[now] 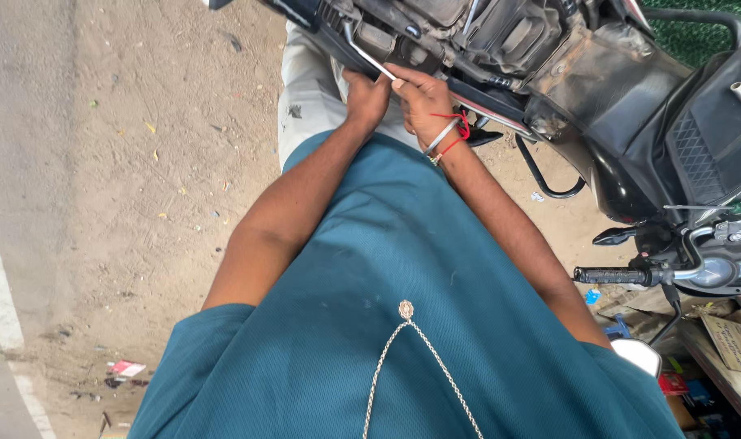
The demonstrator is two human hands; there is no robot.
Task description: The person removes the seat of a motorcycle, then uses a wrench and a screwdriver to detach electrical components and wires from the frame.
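Note:
Both my hands are together at the side of a black scooter (598, 89) whose seat area is opened up, showing dusty inner parts. My left hand (366, 97) is closed around the lower end of a thin silver metal rod (369, 55) that slants up into the frame. My right hand (419, 102) presses against the same spot from the right, its fingers folded over the rod's end and the frame edge. A silver bangle and red thread circle my right wrist. My teal shirt and a neck chain fill the lower view.
The scooter's handlebar grip (610, 276) and mirror (637, 354) stick out at right. A wooden bench edge (724, 370) with clutter lies at lower right. Sandy ground (143, 162) with litter spreads left, next to a paved road with a white line (1, 309).

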